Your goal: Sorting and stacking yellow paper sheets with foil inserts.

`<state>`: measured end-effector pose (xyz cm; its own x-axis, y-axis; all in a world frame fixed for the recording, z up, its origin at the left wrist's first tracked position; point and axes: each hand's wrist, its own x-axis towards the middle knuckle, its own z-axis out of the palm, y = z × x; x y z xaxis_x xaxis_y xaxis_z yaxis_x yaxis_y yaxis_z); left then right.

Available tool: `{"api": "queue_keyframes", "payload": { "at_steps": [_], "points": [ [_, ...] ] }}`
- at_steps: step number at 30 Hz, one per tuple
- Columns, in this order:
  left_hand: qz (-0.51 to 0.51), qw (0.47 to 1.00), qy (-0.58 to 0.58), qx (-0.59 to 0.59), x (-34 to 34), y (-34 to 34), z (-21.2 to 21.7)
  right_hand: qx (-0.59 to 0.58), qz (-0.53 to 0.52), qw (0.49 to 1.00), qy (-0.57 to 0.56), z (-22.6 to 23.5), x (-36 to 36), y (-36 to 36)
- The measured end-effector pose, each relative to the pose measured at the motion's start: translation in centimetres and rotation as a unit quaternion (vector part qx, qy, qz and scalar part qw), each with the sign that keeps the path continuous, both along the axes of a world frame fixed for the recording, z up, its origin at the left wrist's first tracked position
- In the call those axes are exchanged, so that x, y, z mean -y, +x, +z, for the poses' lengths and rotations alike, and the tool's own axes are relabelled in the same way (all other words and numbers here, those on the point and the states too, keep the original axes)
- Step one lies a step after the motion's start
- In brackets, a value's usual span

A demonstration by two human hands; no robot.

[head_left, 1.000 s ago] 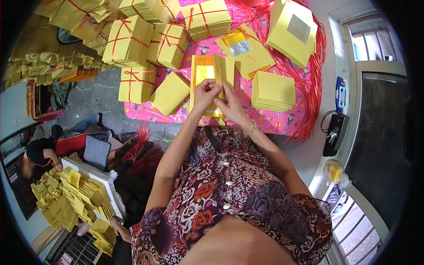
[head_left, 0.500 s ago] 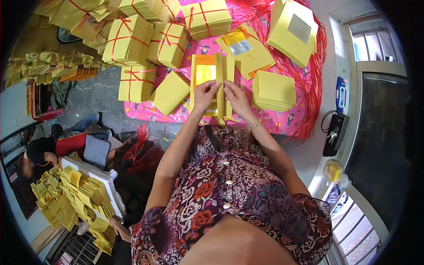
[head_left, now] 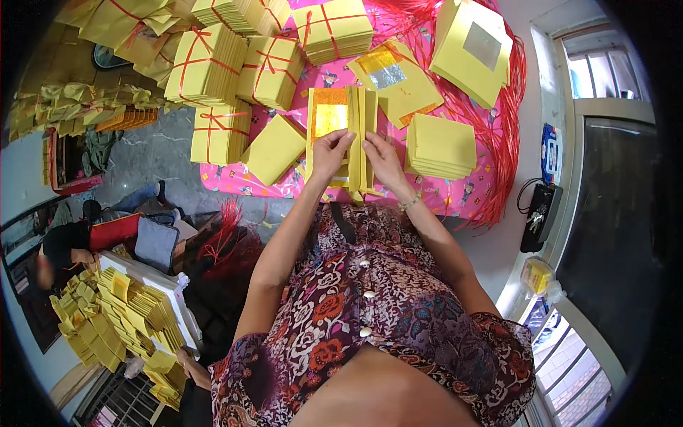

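Before me, yellow joss paper [head_left: 360, 107] stands partly folded up into a narrow upright strip, with a gold and orange foil patch [head_left: 331, 117] on its left part. My left hand [head_left: 331, 156] pinches the strip's left side between thumb and fingers. On the other side, my right hand [head_left: 385, 162] grips the paper's right edge, its thumb and fingertips close together. Right of that hand lies a neat stack of folded yellow paper [head_left: 442, 142]. A single yellow packet [head_left: 272, 151] rests at an angle left of my left hand.
Several yellow bundles [head_left: 206, 67] tied with red ribbon stand at the back left of the pink tablecloth [head_left: 245, 181]. Red ribbon strands [head_left: 509, 156] hang down the right side. At lower left, another person's hand [head_left: 188, 359] is by piled yellow papers [head_left: 139, 306].
My right hand has shifted slightly right, and the paper's folded strip has spread a little wider. My left hand stays put. The other person's arms at left have moved slightly.
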<state>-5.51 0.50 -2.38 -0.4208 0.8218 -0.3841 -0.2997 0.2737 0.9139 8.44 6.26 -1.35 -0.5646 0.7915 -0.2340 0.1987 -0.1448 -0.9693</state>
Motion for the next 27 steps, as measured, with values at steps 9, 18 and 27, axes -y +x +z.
{"api": "queue_keyframes", "payload": {
  "at_steps": [9, 18, 27],
  "points": [
    [-0.004, 1.0, -0.004, 0.009, 0.0, 0.0, 0.2, 0.007, -0.01, 0.999, 0.031, -0.4, 0.0, -0.1],
    [0.01, 1.0, -0.001, 0.004, -0.1, 0.1, 0.4, 0.006, -0.013, 1.0, 0.022, -0.8, 0.0, -0.1],
    [-0.001, 1.0, -0.001, 0.012, -0.1, 0.0, 0.3, 0.006, -0.013, 1.0, 0.014, -2.2, 0.0, 0.0]
  ]
}}
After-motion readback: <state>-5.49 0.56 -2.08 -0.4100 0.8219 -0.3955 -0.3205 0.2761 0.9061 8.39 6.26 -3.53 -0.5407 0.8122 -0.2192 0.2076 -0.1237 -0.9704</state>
